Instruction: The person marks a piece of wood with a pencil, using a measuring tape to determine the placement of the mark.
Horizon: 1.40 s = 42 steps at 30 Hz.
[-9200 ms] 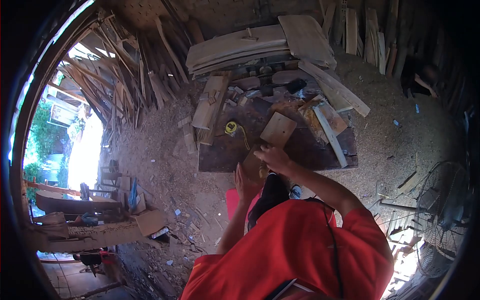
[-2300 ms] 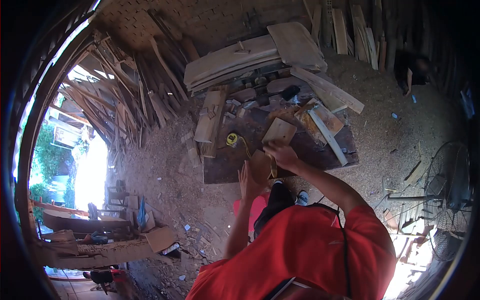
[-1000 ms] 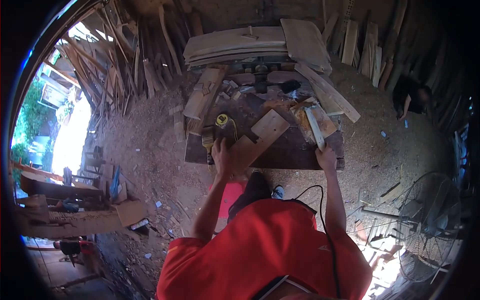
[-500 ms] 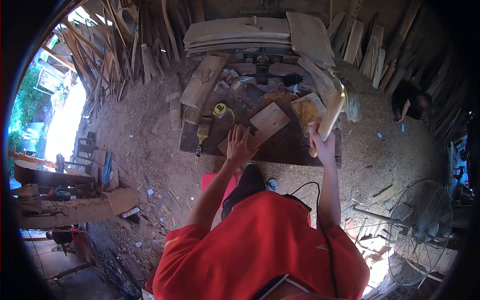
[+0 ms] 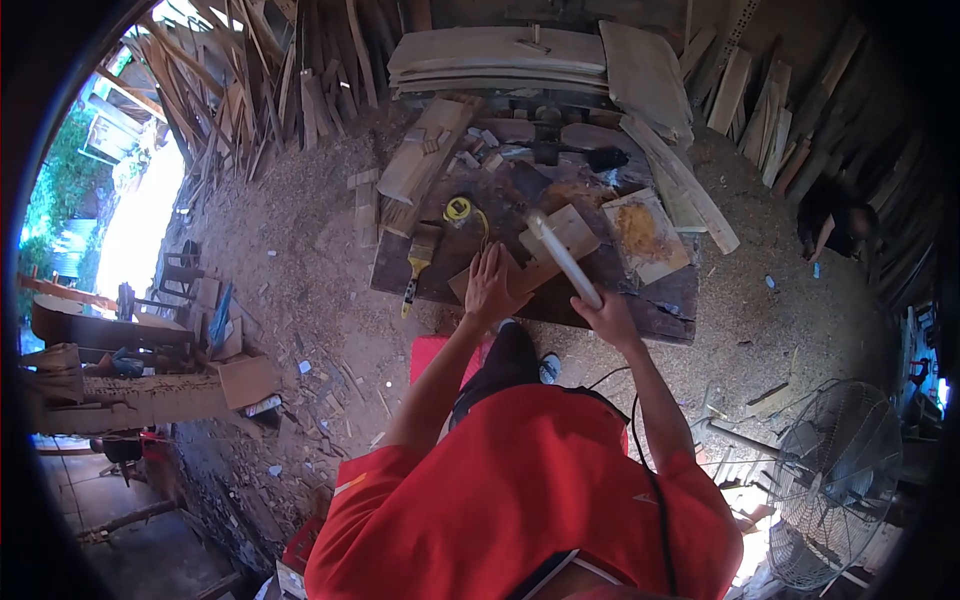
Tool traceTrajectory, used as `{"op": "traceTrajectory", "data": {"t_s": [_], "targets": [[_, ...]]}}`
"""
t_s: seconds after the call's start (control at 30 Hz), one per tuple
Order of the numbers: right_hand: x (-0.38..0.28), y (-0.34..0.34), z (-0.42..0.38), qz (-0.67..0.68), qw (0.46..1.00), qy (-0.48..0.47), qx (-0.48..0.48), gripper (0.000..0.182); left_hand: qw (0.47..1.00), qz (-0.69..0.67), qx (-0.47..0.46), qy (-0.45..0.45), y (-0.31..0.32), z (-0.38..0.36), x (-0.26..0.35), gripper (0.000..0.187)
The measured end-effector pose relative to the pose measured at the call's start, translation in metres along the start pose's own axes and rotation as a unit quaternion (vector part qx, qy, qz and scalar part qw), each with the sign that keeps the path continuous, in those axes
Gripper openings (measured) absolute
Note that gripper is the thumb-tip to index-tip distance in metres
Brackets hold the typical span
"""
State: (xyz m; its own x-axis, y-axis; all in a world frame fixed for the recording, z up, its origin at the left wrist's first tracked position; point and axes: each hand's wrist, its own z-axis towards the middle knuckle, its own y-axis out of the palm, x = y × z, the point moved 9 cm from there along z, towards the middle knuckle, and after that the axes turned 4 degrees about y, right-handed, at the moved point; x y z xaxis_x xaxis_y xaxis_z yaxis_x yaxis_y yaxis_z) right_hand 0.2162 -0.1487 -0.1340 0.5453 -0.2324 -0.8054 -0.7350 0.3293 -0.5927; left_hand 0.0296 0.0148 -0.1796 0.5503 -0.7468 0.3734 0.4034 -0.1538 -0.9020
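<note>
My left hand (image 5: 488,285) lies flat on the near-left end of a pale wooden board (image 5: 573,234), fingers stretched out. The board sits at a slant on a dark worktable (image 5: 640,318). In my right hand (image 5: 610,320) is a light wooden stick (image 5: 566,258), thick like a club, gripped at its lower end. Its upper end overlaps the board in this view and is blurred. Left of the board are a yellow tape measure (image 5: 457,209), its tape partly out, and a paintbrush (image 5: 419,263) with a yellow handle.
Planks (image 5: 500,55) are stacked beyond the table. A stained square board (image 5: 645,235) lies at its right side, offcuts (image 5: 478,148) at the back. A wire-caged fan (image 5: 835,480) stands right. Another person (image 5: 838,222) crouches far right. Shavings cover the floor.
My right hand has swung the stick down and leftward, from raised at the right to over the board. My left hand stays flat on the board. The view has shifted slightly.
</note>
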Motion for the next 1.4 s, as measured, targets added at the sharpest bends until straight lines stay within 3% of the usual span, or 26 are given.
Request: {"op": "traceTrajectory", "data": {"t_s": [0.03, 0.1, 0.23, 0.33, 0.43, 0.53, 0.63, 0.77, 0.87, 0.97, 1.07, 1.17, 1.27, 1.37, 1.4], "targets": [[0.003, 0.001, 0.000, 0.120, 0.992, 0.035, -0.036, 0.044, 1.000, 0.000, 0.004, 0.003, 0.000, -0.002, 0.002, 0.117], [0.005, 0.005, 0.004, 0.351, 0.924, 0.104, -0.106, 0.048, 1.000, 0.001, 0.012, 0.006, 0.000, -0.001, 0.000, 0.118], [-0.051, -0.025, 0.009, 0.315, 0.947, -0.052, -0.025, 0.057, 1.000, 0.003, 0.002, -0.002, -0.001, 0.002, -0.001, 0.117], [-0.003, 0.006, 0.006, 0.283, 0.959, 0.011, -0.020, 0.061, 1.000, 0.004, 0.008, 0.001, -0.002, 0.000, 0.002, 0.117], [0.054, 0.045, -0.007, 0.185, 0.937, 0.272, -0.115, 0.065, 1.000, 0.003, 0.024, 0.001, -0.007, 0.003, 0.003, 0.115], [0.041, 0.036, 0.002, 0.171, 0.941, 0.276, -0.093, 0.059, 0.999, -0.006, 0.037, 0.009, -0.009, 0.004, 0.004, 0.113], [-0.012, 0.015, 0.008, 0.288, 0.935, 0.200, -0.055, 0.056, 0.999, -0.007, 0.040, 0.009, -0.007, 0.002, 0.003, 0.112], [-0.045, -0.008, 0.008, 0.350, 0.931, 0.103, -0.002, 0.053, 0.999, -0.009, 0.042, 0.006, -0.007, 0.001, 0.002, 0.112], [0.009, 0.024, -0.003, 0.292, 0.947, 0.132, -0.025, 0.057, 0.999, -0.007, 0.041, 0.007, -0.005, 0.002, 0.001, 0.112], [0.051, 0.046, -0.016, 0.182, 0.919, 0.324, -0.133, 0.055, 0.999, -0.009, 0.044, 0.012, -0.007, 0.003, 0.002, 0.112], [0.015, 0.022, -0.008, 0.170, 0.947, 0.256, -0.095, 0.059, 0.999, -0.006, 0.047, 0.012, -0.010, 0.007, 0.001, 0.111], [-0.018, 0.007, -0.006, 0.275, 0.949, 0.150, -0.035, 0.064, 0.999, -0.008, 0.045, 0.014, -0.006, 0.003, 0.003, 0.110], [-0.007, 0.012, -0.008, 0.294, 0.945, 0.142, -0.008, 0.064, 0.999, -0.007, 0.044, 0.008, -0.006, 0.004, 0.002, 0.110], [0.050, 0.041, -0.020, 0.186, 0.914, 0.337, -0.128, 0.058, 0.998, -0.007, 0.053, 0.014, -0.009, 0.004, 0.002, 0.110], [0.041, 0.036, -0.019, 0.212, 0.915, 0.326, -0.111, 0.059, 0.998, -0.009, 0.058, 0.019, -0.010, 0.005, 0.004, 0.110]]}}
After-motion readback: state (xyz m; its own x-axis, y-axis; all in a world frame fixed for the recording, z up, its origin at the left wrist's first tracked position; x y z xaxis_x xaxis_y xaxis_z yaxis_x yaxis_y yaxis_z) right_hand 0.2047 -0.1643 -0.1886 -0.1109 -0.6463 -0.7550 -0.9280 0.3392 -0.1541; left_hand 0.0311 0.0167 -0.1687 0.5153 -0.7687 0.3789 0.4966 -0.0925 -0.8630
